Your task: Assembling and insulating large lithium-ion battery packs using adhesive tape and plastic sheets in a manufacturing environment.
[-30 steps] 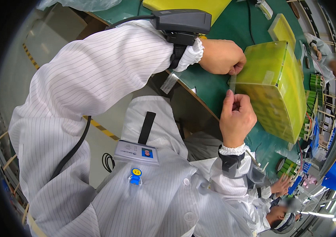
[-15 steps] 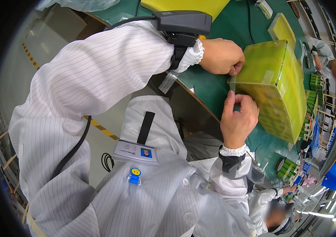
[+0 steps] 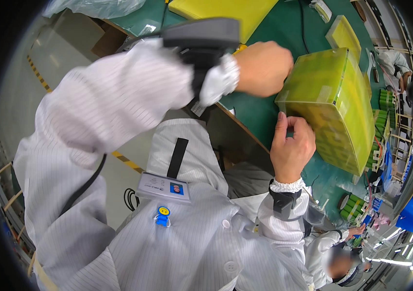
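Observation:
A translucent yellow-green box [image 3: 313,85] stands on the green table, with clear tape-like patches on its faces. At its near left edge is my right hand [image 3: 292,148], thumb raised against the edge and the other fingers bent against its side wall. Beside the box's upper left corner is my left hand [image 3: 263,69], curled closed and smeared by motion. Its fingertips are turned away, so anything in them is hidden. A dark grey device [image 3: 201,36] is strapped to my left wrist, and a black band [image 3: 284,203] circles my right wrist.
A yellow panel [image 3: 230,14] lies at the table's far edge, and a smaller yellow piece [image 3: 344,36] behind the box. Green cell packs [image 3: 381,128] with wires line the right side. A striped strip [image 3: 198,108] hangs at the table edge. Co-workers [image 3: 323,254] are at the right.
My left hand has pulled up and left, away from the box edge where it was pinching. My right hand has stayed at the edge. The box has shifted very slightly left.

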`<action>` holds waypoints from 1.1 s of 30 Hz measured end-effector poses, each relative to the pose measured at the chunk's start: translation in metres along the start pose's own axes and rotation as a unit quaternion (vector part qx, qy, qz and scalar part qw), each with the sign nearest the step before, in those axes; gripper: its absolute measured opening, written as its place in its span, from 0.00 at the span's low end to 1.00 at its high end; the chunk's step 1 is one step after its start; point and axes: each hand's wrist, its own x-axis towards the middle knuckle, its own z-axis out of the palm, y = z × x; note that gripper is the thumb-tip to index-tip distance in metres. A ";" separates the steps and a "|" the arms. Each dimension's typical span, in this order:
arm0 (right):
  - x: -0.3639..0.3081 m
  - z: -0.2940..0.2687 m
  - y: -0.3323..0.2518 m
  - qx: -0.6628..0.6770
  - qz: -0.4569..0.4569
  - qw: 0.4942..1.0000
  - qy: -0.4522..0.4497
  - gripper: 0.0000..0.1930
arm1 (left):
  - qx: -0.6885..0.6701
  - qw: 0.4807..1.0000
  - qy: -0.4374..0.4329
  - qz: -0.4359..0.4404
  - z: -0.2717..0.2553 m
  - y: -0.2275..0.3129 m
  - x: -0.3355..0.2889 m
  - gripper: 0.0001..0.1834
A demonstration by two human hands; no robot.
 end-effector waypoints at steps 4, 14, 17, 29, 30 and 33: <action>0.001 -0.002 -0.007 0.050 0.038 0.998 -0.017 0.12 | 0.047 0.999 0.011 -0.007 0.021 0.027 -0.062 0.26; 0.002 0.001 0.005 0.060 -0.005 0.998 0.004 0.10 | 0.076 0.996 0.036 -0.034 0.049 0.052 -0.062 0.36; 0.003 0.001 0.003 0.063 -0.011 0.998 0.007 0.10 | 0.053 0.996 0.061 -0.029 0.050 0.049 -0.070 0.39; 0.001 0.007 0.013 0.065 -0.021 0.997 0.041 0.08 | 0.122 0.959 0.125 0.225 -0.016 0.042 0.005 0.42; 0.001 0.006 0.014 0.063 -0.023 0.997 0.041 0.08 | 0.133 0.955 0.111 0.240 -0.016 0.040 0.008 0.42; 0.001 0.012 0.016 0.080 -0.027 0.995 0.057 0.08 | 0.164 0.940 0.159 0.252 -0.004 0.034 0.011 0.39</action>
